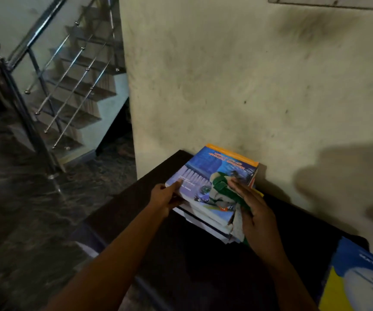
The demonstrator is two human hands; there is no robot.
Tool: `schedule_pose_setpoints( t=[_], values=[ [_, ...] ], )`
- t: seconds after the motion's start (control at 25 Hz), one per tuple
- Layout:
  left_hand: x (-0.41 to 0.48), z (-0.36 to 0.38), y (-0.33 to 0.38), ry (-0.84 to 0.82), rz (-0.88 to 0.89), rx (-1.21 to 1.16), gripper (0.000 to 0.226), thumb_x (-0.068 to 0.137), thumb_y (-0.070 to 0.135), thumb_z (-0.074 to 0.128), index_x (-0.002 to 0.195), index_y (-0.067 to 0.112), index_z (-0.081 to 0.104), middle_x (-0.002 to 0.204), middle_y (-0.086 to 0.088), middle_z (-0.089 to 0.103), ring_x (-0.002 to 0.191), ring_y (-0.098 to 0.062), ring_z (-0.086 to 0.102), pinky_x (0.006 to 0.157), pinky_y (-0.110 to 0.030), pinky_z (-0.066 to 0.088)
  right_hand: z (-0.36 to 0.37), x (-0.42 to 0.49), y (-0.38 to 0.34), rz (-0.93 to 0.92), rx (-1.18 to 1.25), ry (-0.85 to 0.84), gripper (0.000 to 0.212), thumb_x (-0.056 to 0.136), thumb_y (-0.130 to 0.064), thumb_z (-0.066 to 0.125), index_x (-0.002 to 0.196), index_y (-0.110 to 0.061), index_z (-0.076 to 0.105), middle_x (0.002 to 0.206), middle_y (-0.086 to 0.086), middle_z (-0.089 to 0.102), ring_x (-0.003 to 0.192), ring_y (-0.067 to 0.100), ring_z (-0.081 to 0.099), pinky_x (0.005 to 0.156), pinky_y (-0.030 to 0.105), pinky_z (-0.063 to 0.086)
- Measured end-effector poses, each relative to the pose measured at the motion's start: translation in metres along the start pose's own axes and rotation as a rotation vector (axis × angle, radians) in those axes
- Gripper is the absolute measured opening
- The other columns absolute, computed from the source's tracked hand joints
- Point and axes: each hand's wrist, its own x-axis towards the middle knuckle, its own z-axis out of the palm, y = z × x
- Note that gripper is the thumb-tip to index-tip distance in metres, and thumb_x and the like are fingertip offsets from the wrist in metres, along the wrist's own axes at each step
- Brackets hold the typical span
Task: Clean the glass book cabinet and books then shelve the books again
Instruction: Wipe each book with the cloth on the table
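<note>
The stained wall (248, 75) fills the view from 12 to 3 o'clock, and a staircase with a steel railing (75, 86) climbs at 10 o'clock. The glass cabinet is nowhere in view. A dark tabletop (158, 243) runs from centre down to 6 o'clock, butted against the wall.

On it, just past centre toward 5 o'clock, lies a stack of books (205, 217), its layers fanned unevenly at the near edge. The top one, a blue book with an orange edge (212, 167), sits skewed and lifted on its left side. At 4 o'clock, in the corner, a blue-and-yellow cover (360, 279) juts in, only partly visible.

The left hand (164, 198), at the stack's 8 o'clock, pinches the blue book's near-left corner, thumb on the cover and fingers curled under. The right hand (257, 217), at the stack's 4 o'clock, lays its fingers straight and close together over a green-and-grey cloth (222, 187), pressing it against the cover; the thumb is hidden, so it may also hook the cloth.

The main risk looks to be the stack. A hard wiping stroke toward 7 o'clock could shove the loose lower books off the table's near edge, since only the top one is held. The corner pinch could also bend the cover, and the trailing cloth may snag a page edge.
</note>
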Motion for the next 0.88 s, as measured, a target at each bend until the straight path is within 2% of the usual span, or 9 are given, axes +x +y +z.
schedule_pose_setpoints(
  t=[0.12, 0.24, 0.32, 0.48, 0.64, 0.76, 0.88],
  values=[
    [0.006, -0.011, 0.0, -0.061, 0.036, 0.022, 0.043, 0.084, 0.01, 0.067, 0.12, -0.008, 0.05, 0.087, -0.014, 0.064, 0.062, -0.019, 0.064, 0.043, -0.029, 0.053, 0.012, -0.005, -0.016, 0.008, -0.057, 0.057, 0.046, 0.086, -0.002, 0.038, 0.126, -0.02, 0.054, 0.135, -0.004, 0.05, 0.127, 0.0, 0.041, 0.105, 0.01, 0.028],
    [-0.003, -0.024, 0.001, -0.12, 0.036, -0.013, 0.023, 0.087, 0.006, 0.062, 0.108, -0.004, 0.059, 0.069, -0.007, 0.066, 0.046, -0.011, 0.063, 0.041, -0.022, 0.051, 0.02, -0.009, -0.031, -0.01, -0.118, 0.073, 0.042, 0.09, -0.012, 0.036, 0.127, -0.016, 0.054, 0.135, 0.0, 0.051, 0.128, 0.004, 0.042, 0.106, 0.013, 0.029],
    [-0.019, -0.042, -0.002, -0.196, 0.02, -0.064, 0.011, 0.087, 0.006, 0.06, 0.098, 0.003, 0.061, 0.069, -0.006, 0.069, 0.052, -0.012, 0.066, 0.046, -0.023, 0.054, 0.028, -0.015, -0.046, 0.015, -0.136, 0.104, 0.043, 0.089, -0.011, 0.037, 0.128, -0.017, 0.054, 0.135, 0.0, 0.051, 0.127, 0.005, 0.043, 0.105, 0.012, 0.03],
    [-0.053, -0.11, -0.013, -0.255, 0.009, -0.074, 0.007, 0.084, 0.009, 0.062, 0.091, 0.008, 0.063, 0.073, -0.008, 0.07, 0.061, -0.017, 0.066, 0.055, -0.026, 0.058, 0.051, -0.036, -0.083, -0.035, -0.179, 0.13, 0.053, 0.083, 0.008, 0.043, 0.128, -0.019, 0.053, 0.134, -0.003, 0.05, 0.127, 0.001, 0.042, 0.107, 0.017, 0.03],
    [-0.093, -0.189, -0.025, -0.257, -0.03, -0.094, 0.022, 0.09, 0.006, 0.053, 0.109, 0.004, 0.063, 0.087, -0.012, 0.073, 0.069, -0.017, 0.07, 0.06, -0.03, 0.059, 0.091, -0.045, -0.116, -0.083, -0.091, 0.015, 0.05, 0.083, 0.014, 0.044, 0.127, -0.009, 0.052, 0.134, -0.002, 0.047, 0.128, -0.01, 0.034, 0.107, 0.01, 0.024],
    [-0.116, -0.247, -0.046, -0.202, -0.071, -0.153, 0.027, 0.091, 0.007, 0.05, 0.114, 0.001, 0.061, 0.101, -0.021, 0.069, 0.078, -0.026, 0.071, 0.062, -0.036, 0.059, 0.13, -0.051, -0.126, -0.124, -0.036, -0.104, 0.058, 0.08, 0.018, 0.046, 0.129, -0.014, 0.049, 0.137, -0.003, 0.045, 0.131, -0.004, 0.035, 0.109, 0.014, 0.024],
    [-0.12, -0.288, -0.061, -0.119, -0.058, -0.192, 0.029, 0.093, 0.006, 0.046, 0.118, 0.003, 0.059, 0.108, -0.02, 0.068, 0.088, -0.026, 0.069, 0.064, -0.035, 0.058, 0.163, -0.06, -0.125, -0.105, 0.021, -0.209, 0.059, 0.079, 0.016, 0.046, 0.128, -0.014, 0.053, 0.137, -0.001, 0.049, 0.13, 0.004, 0.04, 0.11, 0.018, 0.027]
  ],
)
